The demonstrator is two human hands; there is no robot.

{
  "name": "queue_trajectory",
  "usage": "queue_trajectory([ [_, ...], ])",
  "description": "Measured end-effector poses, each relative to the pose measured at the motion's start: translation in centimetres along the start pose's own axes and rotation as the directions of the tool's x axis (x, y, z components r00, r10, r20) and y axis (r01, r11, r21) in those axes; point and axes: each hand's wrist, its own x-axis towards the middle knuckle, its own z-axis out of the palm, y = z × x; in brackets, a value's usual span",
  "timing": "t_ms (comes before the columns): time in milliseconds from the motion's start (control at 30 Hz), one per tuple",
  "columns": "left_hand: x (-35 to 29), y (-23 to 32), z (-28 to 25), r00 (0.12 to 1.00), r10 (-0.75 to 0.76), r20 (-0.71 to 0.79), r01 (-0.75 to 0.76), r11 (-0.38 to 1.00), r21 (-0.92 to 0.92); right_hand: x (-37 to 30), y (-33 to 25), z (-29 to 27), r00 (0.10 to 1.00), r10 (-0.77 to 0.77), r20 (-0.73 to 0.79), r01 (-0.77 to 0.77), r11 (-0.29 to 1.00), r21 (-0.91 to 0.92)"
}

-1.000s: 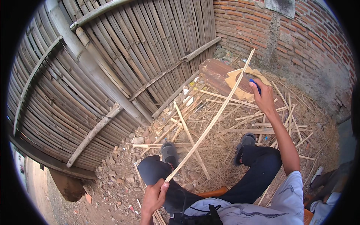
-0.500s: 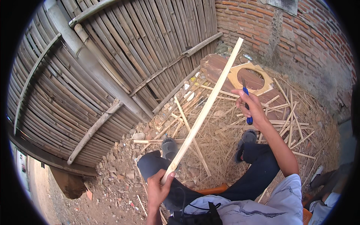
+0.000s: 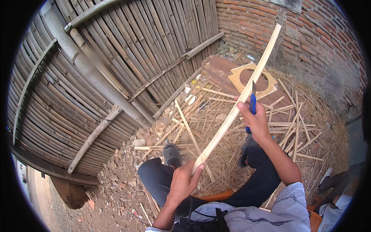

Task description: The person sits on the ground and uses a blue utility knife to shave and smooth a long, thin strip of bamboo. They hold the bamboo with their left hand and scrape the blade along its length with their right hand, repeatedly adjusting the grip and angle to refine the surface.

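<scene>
A long pale bamboo strip (image 3: 222,129) slants up and away from me, its far end well beyond my knees. My left hand (image 3: 184,182) grips its near end by my left knee. My right hand (image 3: 253,118) is closed around a utility knife (image 3: 252,104) with a blue handle. Its thumb also presses on the strip about midway along. The knife's dark blade points away from me and lies close beside the strip; whether it touches the strip I cannot tell.
Cut bamboo strips (image 3: 297,127) and shavings (image 3: 220,154) litter the ground before me. Farther off, a wooden frame with a round hole (image 3: 236,80) rests on a brown board (image 3: 214,71). A bamboo fence (image 3: 127,50) stands left, a brick wall (image 3: 313,42) behind. Another person's leg (image 3: 334,183) shows at right.
Both the strip and my left hand have shifted right and away from me. My right hand has come onto the strip, bringing the knife alongside it.
</scene>
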Motion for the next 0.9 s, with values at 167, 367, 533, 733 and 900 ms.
queue_trajectory([
  [167, 0.7, 1.3, 0.3, 0.996, -0.085, 0.003, 0.085, 0.992, -0.088, -1.2, -0.1, 0.4, 0.971, -0.225, 0.084, 0.235, 0.960, -0.151],
  [367, 1.8, 1.8, 0.2, 0.996, -0.067, -0.051, 0.061, 0.992, -0.113, -5.1, 1.4, 2.4, 0.785, -0.426, 0.449, 0.615, 0.621, -0.486],
  [533, 1.8, 1.9, 0.4, 0.996, -0.091, -0.015, 0.088, 0.983, -0.162, -6.0, 1.3, 4.0, 0.712, -0.470, 0.522, 0.699, 0.548, -0.459],
  [733, 1.9, 2.0, 0.9, 0.997, -0.072, 0.003, 0.071, 0.977, -0.201, -6.5, 1.3, 4.4, 0.694, -0.471, 0.545, 0.714, 0.549, -0.435],
  [900, 1.8, 2.3, 1.3, 0.997, -0.073, -0.005, 0.072, 0.982, -0.175, -6.7, 1.3, 4.7, 0.716, -0.475, 0.512, 0.695, 0.559, -0.452],
])
